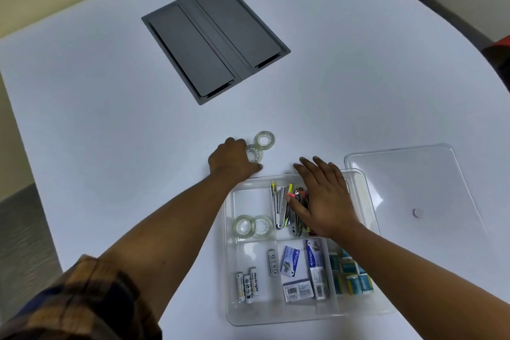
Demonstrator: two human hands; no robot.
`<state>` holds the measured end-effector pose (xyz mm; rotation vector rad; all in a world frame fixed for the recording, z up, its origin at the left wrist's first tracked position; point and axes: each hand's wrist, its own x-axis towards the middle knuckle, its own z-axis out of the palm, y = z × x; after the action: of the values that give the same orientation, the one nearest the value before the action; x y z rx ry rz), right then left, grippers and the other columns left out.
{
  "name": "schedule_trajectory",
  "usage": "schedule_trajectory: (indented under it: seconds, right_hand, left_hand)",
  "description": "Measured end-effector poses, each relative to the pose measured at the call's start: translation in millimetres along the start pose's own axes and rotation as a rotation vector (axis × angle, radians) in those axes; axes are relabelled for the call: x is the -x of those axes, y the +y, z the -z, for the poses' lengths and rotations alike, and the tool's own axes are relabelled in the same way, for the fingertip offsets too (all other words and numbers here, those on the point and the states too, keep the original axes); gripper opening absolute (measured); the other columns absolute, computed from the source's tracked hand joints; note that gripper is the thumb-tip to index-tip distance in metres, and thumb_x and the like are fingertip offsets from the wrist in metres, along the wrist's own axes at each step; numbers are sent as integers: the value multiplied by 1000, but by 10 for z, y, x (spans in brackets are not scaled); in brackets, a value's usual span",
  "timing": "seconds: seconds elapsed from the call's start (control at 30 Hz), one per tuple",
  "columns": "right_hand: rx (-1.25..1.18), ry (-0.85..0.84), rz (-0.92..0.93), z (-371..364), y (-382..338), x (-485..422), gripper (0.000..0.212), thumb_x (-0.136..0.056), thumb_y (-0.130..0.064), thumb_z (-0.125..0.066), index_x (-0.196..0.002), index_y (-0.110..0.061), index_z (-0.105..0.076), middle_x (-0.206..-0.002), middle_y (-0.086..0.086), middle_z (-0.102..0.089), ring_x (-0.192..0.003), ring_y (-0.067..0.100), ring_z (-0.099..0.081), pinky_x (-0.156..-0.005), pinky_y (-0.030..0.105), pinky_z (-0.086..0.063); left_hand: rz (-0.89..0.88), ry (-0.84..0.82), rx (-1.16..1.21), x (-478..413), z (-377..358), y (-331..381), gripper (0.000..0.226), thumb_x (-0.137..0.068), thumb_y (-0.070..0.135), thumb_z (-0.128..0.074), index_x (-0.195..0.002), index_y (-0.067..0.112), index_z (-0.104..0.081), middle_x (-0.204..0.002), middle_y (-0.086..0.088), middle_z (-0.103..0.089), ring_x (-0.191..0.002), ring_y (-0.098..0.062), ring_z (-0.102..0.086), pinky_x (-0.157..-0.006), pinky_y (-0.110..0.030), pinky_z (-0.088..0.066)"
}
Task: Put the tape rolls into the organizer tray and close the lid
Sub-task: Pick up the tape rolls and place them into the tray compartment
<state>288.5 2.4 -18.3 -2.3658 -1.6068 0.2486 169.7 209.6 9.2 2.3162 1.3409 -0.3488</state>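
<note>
While two rolls wait on the table: two more already sit in the tray, so this looks like the halfway mark.
Left hand (234, 161): curled over the nearer tape roll (253, 152), fingers touching it; whether it has a firm grip yet, I cannot tell.
Far tape roll (265, 139): flat on the white table (110, 119), just beyond and right of the nearer roll, touching it or nearly so.
Right hand (324, 196): open, fingers spread, palm down over the tray's back middle section, holding nothing.
Nearer hand: the left, clearly; both loose rolls lie just past the tray's back left corner, right under it.
Organizer tray (230, 270): clear plastic, divided into sections.
Back left section: two tape rolls (252, 226) lying flat, side by side, with room behind them.
Back middle section: staplers (281, 207), partly under the right hand.
Front sections: batteries (248, 286), staple boxes (303, 273), small blue-green packs (352, 276).
Lid (414, 188): off, flat on the table, right of the tray and slightly behind it.
Next move, by my reading: a short pull back and right into that back left section.
</note>
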Motion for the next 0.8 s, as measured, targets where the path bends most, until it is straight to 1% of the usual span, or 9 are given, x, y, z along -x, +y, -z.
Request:
schedule_trajectory:
  seconds: [0.1, 0.2, 0.27, 0.3, 0.4, 0.47, 0.57, 0.73, 0.8]
  right_hand:
    - [-1, 10, 1, -5, 14, -2, 64, -90, -60, -41, -143, -23, -38, -152, -1, -39, -145, 21, -22, -120, 39, -7]
    - [-8, 6, 1, -7, 29, 9, 63, -90, -59, -42, -143, -24, -39, -151, -1, -39, -145, 20, -22, -120, 39, -7]
    - [1, 17, 4, 3, 56, -19, 63, -90, -59, -42, -142, -24, -39, -151, -1, -40, -144, 20, -23, -120, 39, -7]
    - [5, 23, 6, 8, 73, -33, 63, -90, -59, -42, -142, -24, -40, -150, -1, -41, -144, 20, -23, -120, 39, -8]
    - [7, 40, 3, 38, 89, -38, 62, -90, -58, -43, -141, -23, -41, -150, -1, -42, -144, 21, -25, -120, 39, -9]
    - [0, 32, 30, -27, -8, 0, 62, -90, -59, -42, -141, -23, -41, -149, -1, -42, -143, 21, -26, -120, 39, -9]
    - [-11, 46, 19, -20, -1, 12, 62, -91, -59, -41, -141, -23, -42, -149, -1, -43, -143, 21, -26, -119, 39, -10]
    - [-25, 31, 3, -24, 13, 4, 61, -90, -58, -44, -141, -23, -42, -149, -1, -43, -142, 21, -28, -119, 39, -10]
    - [-24, 29, -1, -27, 3, 20, 61, -90, -58, -44, -141, -23, -42, -148, -1, -44, -141, 21, -29, -119, 40, -12]
  left_hand:
    - [-21, 31, -34, -24, -17, 22, 47, -66, 45, -74, -103, 19, -61, -109, -4, -62, -101, -28, -61, -77, -36, -51]
    - [-48, 54, 55, 32, 59, 8, 39, -67, 44, -74, -97, 22, -63, -100, 0, -64, -95, -26, -62, -70, -33, -49]
    - [-101, 64, 160, 136, 145, -16, 40, -67, 48, -75, -99, 27, -63, -94, 7, -60, -91, -22, -62, -66, -29, -43]
    - [-132, 73, 197, 225, 183, -37, 43, -66, 50, -75, -102, 30, -62, -94, 9, -58, -91, -19, -61, -67, -28, -41]
    - [-180, 126, 211, 583, 263, -137, 56, -66, 59, -72, -116, 36, -58, -103, 12, -60, -93, -14, -60, -69, -27, -41]
    - [-184, 100, 158, 886, 221, -326, 60, -66, 62, -71, -118, 37, -57, -105, 11, -60, -96, -13, -60, -69, -27, -42]
    - [-198, 62, 38, 1143, 101, -390, 59, -65, 62, -71, -117, 37, -59, -101, 9, -59, -98, -16, -59, -68, -28, -43]
    - [-186, 49, -230, 1238, -140, -310, 56, -70, 65, -64, -114, 30, -63, -107, 0, -53, -100, -22, -52, -77, -34, -44]
    - [-169, 61, -274, 1240, -223, -293, 54, -74, 63, -61, -112, 26, -63, -110, -2, -52, -102, -23, -50, -81, -36, -41]
